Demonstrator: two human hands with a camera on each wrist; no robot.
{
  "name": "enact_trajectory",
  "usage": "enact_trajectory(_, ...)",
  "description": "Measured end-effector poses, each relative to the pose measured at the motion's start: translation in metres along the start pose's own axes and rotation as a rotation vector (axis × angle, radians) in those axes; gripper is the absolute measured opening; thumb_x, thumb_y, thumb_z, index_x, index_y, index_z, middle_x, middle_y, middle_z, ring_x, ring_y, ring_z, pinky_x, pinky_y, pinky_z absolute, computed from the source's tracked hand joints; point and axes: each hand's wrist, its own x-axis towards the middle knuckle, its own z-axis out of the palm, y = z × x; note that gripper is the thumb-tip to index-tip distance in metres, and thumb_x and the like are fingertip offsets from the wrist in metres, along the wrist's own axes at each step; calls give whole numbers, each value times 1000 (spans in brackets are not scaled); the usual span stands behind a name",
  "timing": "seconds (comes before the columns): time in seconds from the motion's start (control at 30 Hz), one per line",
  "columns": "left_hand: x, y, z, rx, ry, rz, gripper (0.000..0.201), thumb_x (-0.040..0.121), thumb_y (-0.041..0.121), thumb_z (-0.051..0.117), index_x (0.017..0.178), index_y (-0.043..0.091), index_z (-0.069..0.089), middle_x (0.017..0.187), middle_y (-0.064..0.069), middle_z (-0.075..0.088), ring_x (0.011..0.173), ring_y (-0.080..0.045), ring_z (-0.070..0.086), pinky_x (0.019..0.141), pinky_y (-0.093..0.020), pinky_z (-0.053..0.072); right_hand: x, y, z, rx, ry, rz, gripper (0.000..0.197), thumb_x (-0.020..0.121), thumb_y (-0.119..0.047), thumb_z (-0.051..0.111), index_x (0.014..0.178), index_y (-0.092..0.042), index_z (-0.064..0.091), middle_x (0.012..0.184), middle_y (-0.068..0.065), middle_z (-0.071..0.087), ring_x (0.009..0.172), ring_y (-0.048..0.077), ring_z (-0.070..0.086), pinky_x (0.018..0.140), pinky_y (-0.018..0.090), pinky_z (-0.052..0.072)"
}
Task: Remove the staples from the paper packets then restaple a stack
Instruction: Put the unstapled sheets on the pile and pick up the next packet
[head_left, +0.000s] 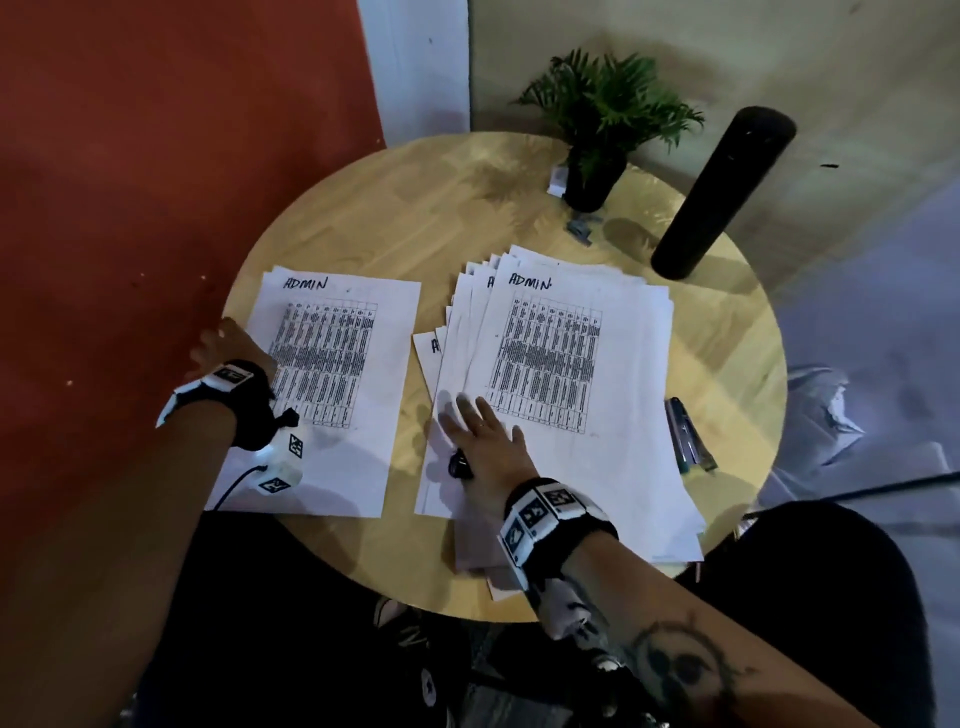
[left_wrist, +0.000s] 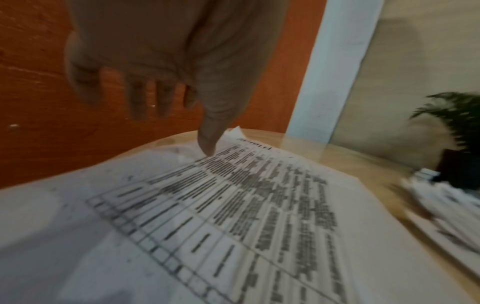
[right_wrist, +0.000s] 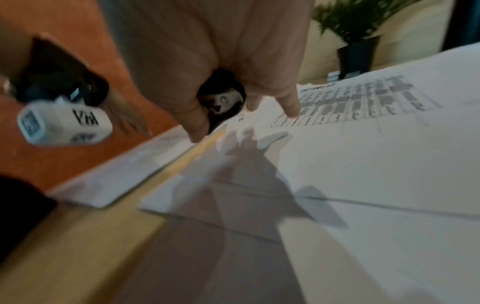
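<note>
Two lots of printed sheets headed "ADMIN" lie on a round wooden table (head_left: 374, 218). The left packet (head_left: 337, 415) lies flat; my left hand (head_left: 221, 345) is at its left edge. Its thumb (left_wrist: 207, 144) touches the sheet near the top corner while the other fingers (left_wrist: 137, 102) hang straight past the table rim. The right stack (head_left: 613, 457) is fanned out. My right hand (head_left: 478, 431) lies on its lower left, fingers (right_wrist: 291, 107) straight on the paper, thumb pinning a black staple remover (right_wrist: 222, 98) against the palm.
A dark stapler (head_left: 688, 436) lies by the stack's right edge. A potted plant (head_left: 597, 135), a small white box (head_left: 558, 182), a grey bit (head_left: 582, 228) and a tall black cylinder (head_left: 722, 192) stand at the back. Red floor lies past the table's left edge.
</note>
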Motion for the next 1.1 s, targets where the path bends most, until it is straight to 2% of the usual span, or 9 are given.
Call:
enact_trajectory(0.13,-34,25,18,161,-142,265,40,93,25,51,129,10,47,139,-20,41,126,-39,39,104,-45,34,-42,25,-4,137,195,223,62,93,-22,44,149,-22,16,158,-2,-2,145,17,-4,115,47,15)
enact_trajectory(0.27,-71,38,59,327,-250,386,62,93,35,53,144,10,29,149,-17,30,138,-32,28,110,-38,23,-73,59,6,211,209,433,59,94,-23,48,146,-23,21,158,1,0,144,24,1,107,48,33)
enact_trajectory(0.4,-77,46,61,369,-252,399,68,92,40,53,147,11,23,151,-17,26,139,-32,24,111,-39,20,-85,73,28,267,113,413,49,91,-33,50,135,-18,36,153,8,9,142,31,7,106,50,32)
enact_trajectory(0.53,-81,43,58,370,-257,419,70,91,43,53,147,13,23,149,-19,26,137,-34,26,110,-39,23,-85,76,33,253,62,407,50,97,-28,43,143,-17,29,157,9,-2,144,30,-4,109,51,29)
enact_trajectory(0.7,-85,42,50,268,-302,356,70,89,41,59,146,16,26,148,-18,23,135,-42,23,107,-55,28,-81,83,33,221,71,381,49,94,-21,45,141,-19,32,154,11,6,143,30,3,107,46,34)
enact_trajectory(0.8,-94,58,42,192,-161,296,58,94,33,52,142,10,30,148,-19,24,136,-42,22,106,-57,25,-81,81,37,197,74,398,54,95,-12,43,145,-19,25,157,7,-5,144,29,-7,110,46,31)
enact_trajectory(0.9,-115,80,41,100,8,398,51,98,35,41,141,8,32,148,-16,28,134,-38,26,102,-53,29,-84,79,34,198,28,408,60,96,-10,41,149,-21,15,157,6,-11,144,27,-12,112,45,27)
enact_trajectory(1.0,-137,108,55,42,-78,512,54,96,40,43,140,8,37,145,-16,33,132,-36,27,101,-49,31,-88,77,29,195,-8,390,62,96,-11,40,149,-22,11,157,7,-15,144,27,-14,113,43,26)
enact_trajectory(1.1,-145,132,72,-114,-217,420,67,92,48,48,139,3,34,142,-22,33,132,-39,28,102,-50,30,-89,75,27,191,-17,396,61,95,-7,38,149,-21,11,157,6,-15,144,27,-15,112,44,28)
